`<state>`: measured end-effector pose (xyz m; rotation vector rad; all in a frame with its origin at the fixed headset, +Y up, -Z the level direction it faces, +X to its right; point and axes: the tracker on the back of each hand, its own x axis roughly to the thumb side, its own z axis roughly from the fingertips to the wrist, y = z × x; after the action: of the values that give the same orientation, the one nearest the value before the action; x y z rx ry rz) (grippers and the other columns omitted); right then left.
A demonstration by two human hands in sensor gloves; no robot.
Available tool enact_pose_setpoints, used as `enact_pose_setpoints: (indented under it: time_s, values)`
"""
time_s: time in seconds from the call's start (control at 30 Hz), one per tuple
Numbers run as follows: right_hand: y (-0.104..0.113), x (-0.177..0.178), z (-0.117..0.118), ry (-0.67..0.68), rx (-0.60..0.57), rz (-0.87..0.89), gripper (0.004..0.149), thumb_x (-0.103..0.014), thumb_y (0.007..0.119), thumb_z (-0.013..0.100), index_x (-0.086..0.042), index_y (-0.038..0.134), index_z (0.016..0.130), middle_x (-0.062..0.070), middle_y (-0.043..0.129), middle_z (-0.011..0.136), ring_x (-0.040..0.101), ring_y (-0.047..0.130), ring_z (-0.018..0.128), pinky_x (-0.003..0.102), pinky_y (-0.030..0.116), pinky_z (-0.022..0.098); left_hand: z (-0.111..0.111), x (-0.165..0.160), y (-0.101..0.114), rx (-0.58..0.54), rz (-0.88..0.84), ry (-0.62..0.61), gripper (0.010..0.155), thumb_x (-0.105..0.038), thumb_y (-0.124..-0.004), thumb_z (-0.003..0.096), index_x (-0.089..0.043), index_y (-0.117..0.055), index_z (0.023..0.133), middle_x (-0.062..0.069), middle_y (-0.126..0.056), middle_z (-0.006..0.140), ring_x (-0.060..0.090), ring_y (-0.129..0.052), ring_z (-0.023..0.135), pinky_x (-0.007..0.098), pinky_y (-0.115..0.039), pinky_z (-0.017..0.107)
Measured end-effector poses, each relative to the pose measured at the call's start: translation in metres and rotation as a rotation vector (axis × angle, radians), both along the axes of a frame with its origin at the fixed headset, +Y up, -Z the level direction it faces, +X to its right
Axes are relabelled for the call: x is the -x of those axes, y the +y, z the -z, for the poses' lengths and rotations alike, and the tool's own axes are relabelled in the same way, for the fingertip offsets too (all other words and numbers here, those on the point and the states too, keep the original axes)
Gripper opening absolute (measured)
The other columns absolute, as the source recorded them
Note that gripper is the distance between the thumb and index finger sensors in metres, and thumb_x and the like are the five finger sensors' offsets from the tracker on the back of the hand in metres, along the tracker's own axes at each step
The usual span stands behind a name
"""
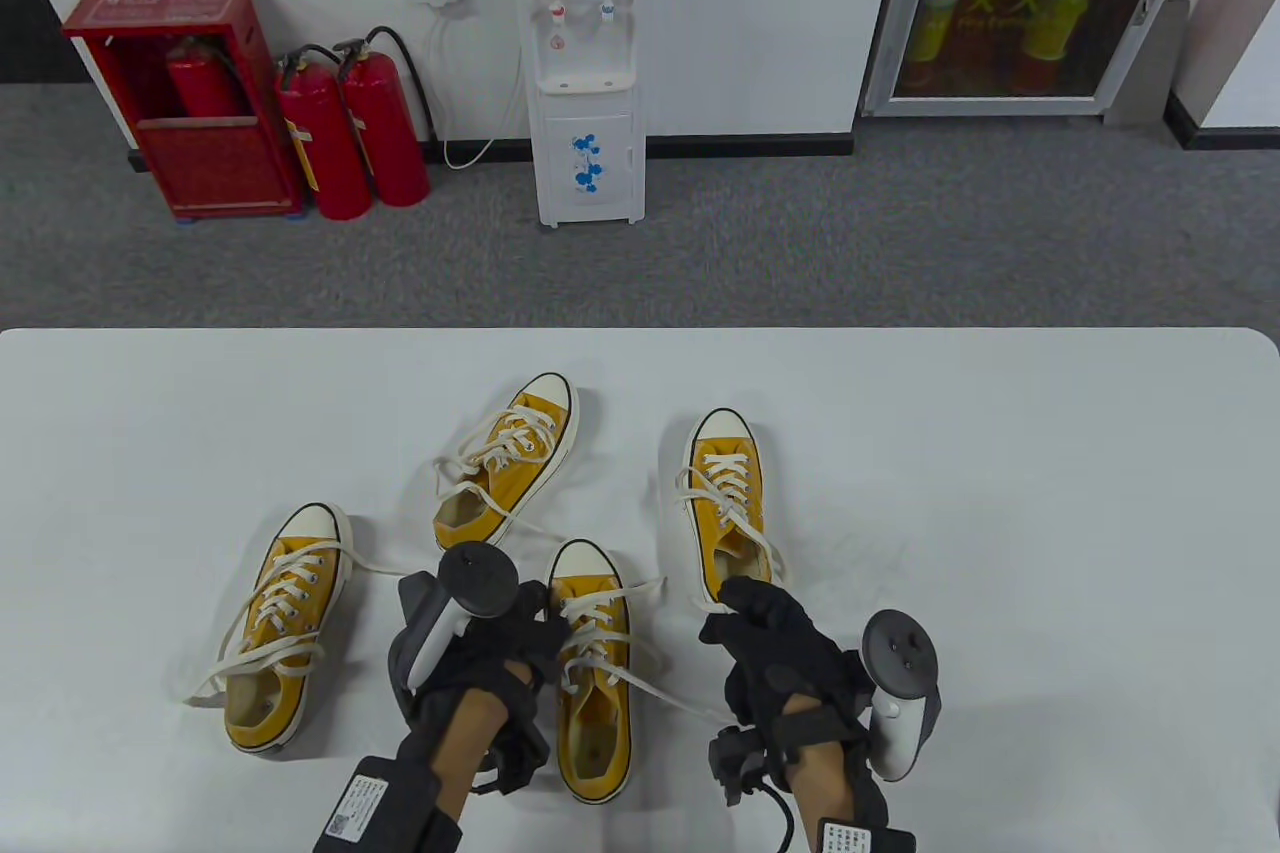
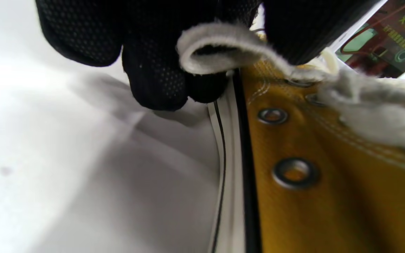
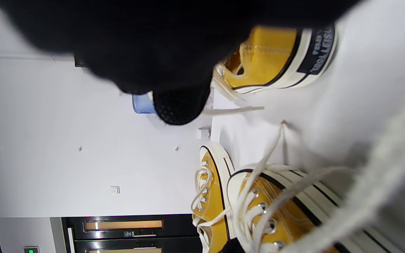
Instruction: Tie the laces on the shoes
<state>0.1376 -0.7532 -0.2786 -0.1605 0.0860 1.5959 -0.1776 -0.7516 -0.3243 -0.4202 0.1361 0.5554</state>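
Note:
Four yellow canvas shoes with white laces lie on the white table (image 1: 1000, 493). The near middle shoe (image 1: 592, 693) lies between my hands. My left hand (image 1: 520, 633) is at its left side and pinches a loop of its lace (image 2: 216, 52) above the eyelets (image 2: 295, 173). My right hand (image 1: 765, 638) is to the shoe's right with its fingers curled. A straight lace (image 1: 680, 698) runs from the shoe to under that hand, and passes close in the right wrist view (image 3: 374, 196). The grip itself is hidden.
Another shoe (image 1: 280, 633) lies at the left with loose laces, one (image 1: 510, 463) behind the middle, and one (image 1: 725, 503) at the right, its heel (image 3: 276, 59) just beyond my right fingers. Beyond the table stand a water dispenser (image 1: 585, 63) and fire extinguishers (image 1: 350, 133).

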Motion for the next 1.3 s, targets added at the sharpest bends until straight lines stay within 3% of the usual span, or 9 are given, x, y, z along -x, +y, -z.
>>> enact_pose_setpoints:
  time_s: [0.13, 0.27, 0.5, 0.73, 1.0, 1.17, 1.3]
  values:
    - [0.0, 0.001, 0.0, 0.002, -0.001, -0.005, 0.048, -0.031, 0.087, 0.044, -0.022, 0.076, 0.09, -0.001, 0.094, 0.073, -0.004, 0.097, 0.002, 0.019, 0.089, -0.001, -0.002, 0.003, -0.001, -0.015, -0.041, 0.0, 0.064, -0.037, -0.081, 0.047, -0.019, -0.062, 0.106, 0.0, -0.093, 0.078, 0.023, -0.102, 0.06, 0.058, -0.077, 0.059]
    - [0.0, 0.001, 0.0, 0.004, -0.002, -0.005, 0.048, -0.031, 0.087, 0.044, -0.021, 0.076, 0.09, 0.0, 0.094, 0.073, -0.004, 0.097, 0.002, 0.019, 0.089, -0.001, -0.008, 0.012, 0.003, -0.055, -0.104, -0.006, 0.053, -0.035, -0.074, 0.0486, -0.025, -0.07, 0.1, 0.001, -0.088, 0.08, 0.024, -0.099, 0.062, 0.06, -0.075, 0.062]
    - [-0.001, 0.002, 0.001, 0.006, -0.008, -0.005, 0.048, -0.031, 0.087, 0.044, -0.021, 0.076, 0.09, 0.0, 0.094, 0.073, -0.004, 0.097, 0.002, 0.02, 0.089, 0.0, -0.025, 0.028, 0.011, -0.158, -0.433, 0.002, 0.04, -0.038, -0.073, 0.0497, -0.034, -0.082, 0.088, -0.002, -0.091, 0.078, 0.026, -0.1, 0.064, 0.061, -0.074, 0.062]
    - [-0.001, 0.005, 0.0, 0.012, -0.019, -0.02, 0.049, -0.031, 0.086, 0.044, -0.02, 0.076, 0.091, 0.0, 0.094, 0.073, -0.004, 0.097, 0.002, 0.02, 0.089, 0.0, -0.04, 0.039, 0.018, -0.25, -0.737, 0.031, 0.039, -0.039, -0.074, 0.0504, -0.037, -0.081, 0.088, 0.001, -0.089, 0.088, 0.031, -0.098, 0.075, 0.063, -0.072, 0.065]
    - [0.002, 0.01, -0.002, 0.026, -0.037, -0.034, 0.049, -0.031, 0.086, 0.044, -0.02, 0.076, 0.091, 0.0, 0.094, 0.073, -0.004, 0.097, 0.003, 0.02, 0.089, 0.0, -0.045, 0.052, 0.017, -0.254, -1.104, 0.123, 0.042, -0.04, -0.073, 0.0519, -0.036, -0.074, 0.093, -0.002, -0.087, 0.092, 0.026, -0.1, 0.079, 0.057, -0.077, 0.067]
    - [0.004, 0.012, -0.003, 0.033, -0.048, -0.041, 0.049, -0.031, 0.086, 0.044, -0.02, 0.076, 0.091, 0.0, 0.094, 0.073, -0.004, 0.097, 0.003, 0.02, 0.089, 0.0, -0.044, 0.057, 0.014, -0.205, -1.286, 0.124, 0.043, -0.04, -0.072, 0.0532, -0.034, -0.069, 0.095, -0.002, -0.086, 0.09, 0.02, -0.104, 0.072, 0.052, -0.083, 0.065]
    - [0.004, 0.012, -0.003, 0.036, -0.053, -0.045, 0.049, -0.031, 0.086, 0.044, -0.02, 0.076, 0.091, 0.0, 0.094, 0.073, -0.004, 0.097, 0.003, 0.02, 0.089, 0.0, -0.043, 0.061, 0.013, -0.222, -1.297, 0.136, 0.043, -0.04, -0.071, 0.0533, -0.033, -0.069, 0.095, -0.001, -0.085, 0.088, 0.013, -0.108, 0.057, 0.046, -0.091, 0.055]
